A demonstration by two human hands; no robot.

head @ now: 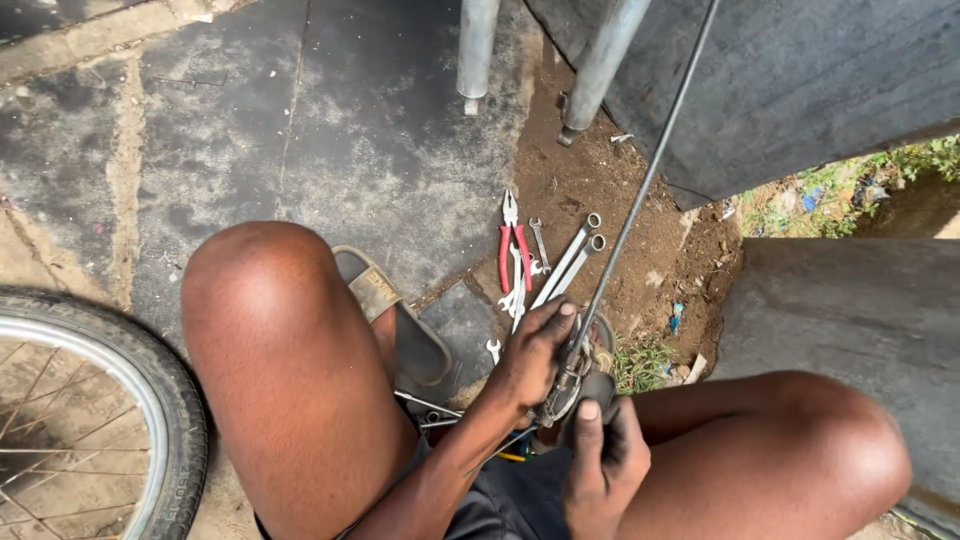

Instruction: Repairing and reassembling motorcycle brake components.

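Brake part (566, 385) with thin rod (640, 195) is gripped by both hands, left (535, 360) and right (600, 455), wrenches (570, 262) and red-handled pliers (514, 245) just beyond.

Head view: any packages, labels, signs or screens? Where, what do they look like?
No packages, signs or screens.
Sandal: on the ground beside the left knee, tan strap bearing a small dark printed mark.
Litter scraps: small blue bits on the dirt right of the wrenches; too small to tell whether they are wrappers.

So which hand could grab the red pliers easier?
Probably the left. The left hand sits right below the red pliers and spanners on the ground. The right hand is farther back, holding the metal part from underneath.
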